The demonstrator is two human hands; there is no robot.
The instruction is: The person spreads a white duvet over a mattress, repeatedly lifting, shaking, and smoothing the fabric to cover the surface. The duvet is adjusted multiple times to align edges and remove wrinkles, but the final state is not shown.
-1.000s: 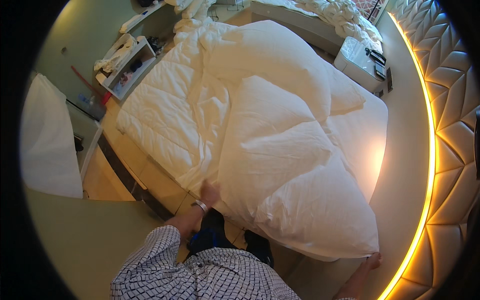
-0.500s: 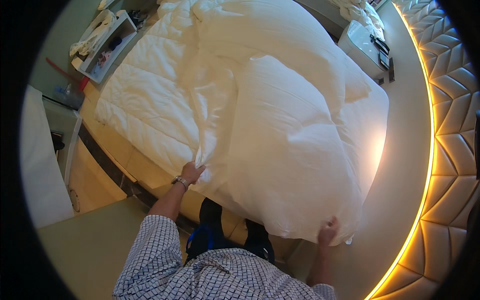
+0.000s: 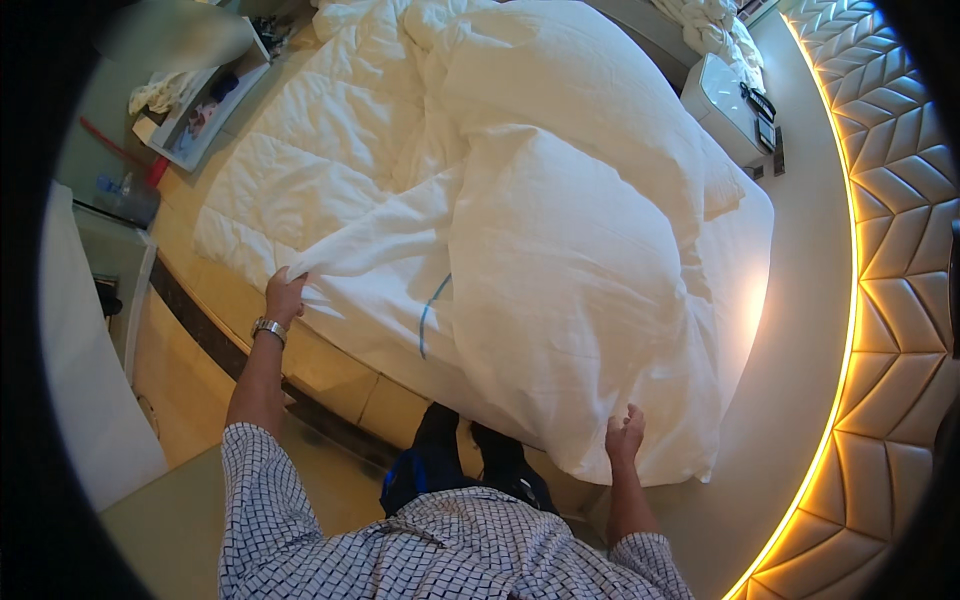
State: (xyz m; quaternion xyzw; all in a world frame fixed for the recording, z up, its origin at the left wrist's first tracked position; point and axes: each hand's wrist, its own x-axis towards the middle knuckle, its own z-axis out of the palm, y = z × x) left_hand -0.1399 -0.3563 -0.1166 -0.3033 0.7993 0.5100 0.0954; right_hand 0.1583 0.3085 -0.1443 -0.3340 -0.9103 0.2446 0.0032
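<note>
A large white duvet [image 3: 570,230] lies heaped over the bed, puffed up on its right side and flatter, with a quilted look, at the far left [image 3: 290,170]. My left hand [image 3: 286,293] is closed on a bunched edge of the white cloth, stretched tight toward the bed's left side. Between the hand and the heap, a thin blue stripe [image 3: 428,318] shows on smooth white cloth. My right hand [image 3: 625,434] is at the duvet's near right part, fingers curled, with creases running up from it; its grip is partly hidden.
A padded, lit headboard wall [image 3: 890,300] stands at the right. Beyond the bed's far right corner is a white bedside table [image 3: 722,100] with a black telephone [image 3: 760,103]. An open white drawer unit [image 3: 208,115] stands far left, near a clear bin [image 3: 128,198].
My left hand has drawn the cloth edge left and away from me, uncovering the blue stripe. My right hand has moved slightly left and up.
</note>
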